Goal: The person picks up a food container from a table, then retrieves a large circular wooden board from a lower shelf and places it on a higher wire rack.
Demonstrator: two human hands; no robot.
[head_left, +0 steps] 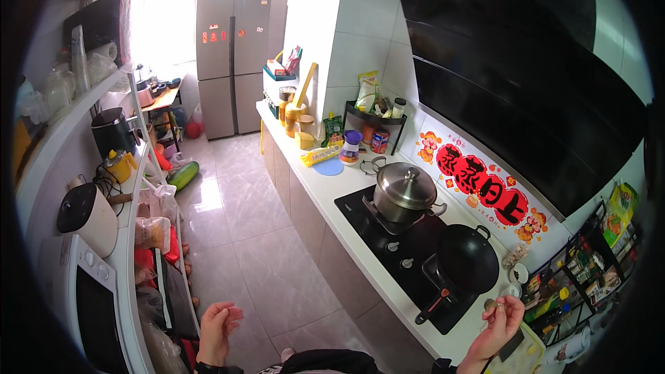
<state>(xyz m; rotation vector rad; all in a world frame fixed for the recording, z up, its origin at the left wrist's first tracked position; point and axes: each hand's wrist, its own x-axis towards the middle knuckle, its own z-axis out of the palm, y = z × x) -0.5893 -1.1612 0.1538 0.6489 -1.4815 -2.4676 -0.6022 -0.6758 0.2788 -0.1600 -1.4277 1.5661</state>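
My right hand (500, 322) pinches a small, roundish brown piece of food (490, 304) between thumb and fingertips, above the counter beside the stove. What exactly the piece is cannot be made out. My left hand (221, 330) is over the floor by the shelf rack, its fingers curled in towards the thumb with nothing visible in them. On the black gas hob (358, 208), a black wok (466, 262) sits on the nearer burner, its handle (434, 307) pointing towards me. A lidded stainless steel pot (405, 192) stands on the farther burner.
A yellowish cutting board (519, 356) lies by my right hand, near a small white bowl (518, 273) and a black spice rack (571, 275). Overhead slopes a black range hood (519, 83). The left-hand rack holds a microwave (83, 301). A green gourd (183, 175) lies before the fridge (215, 62).
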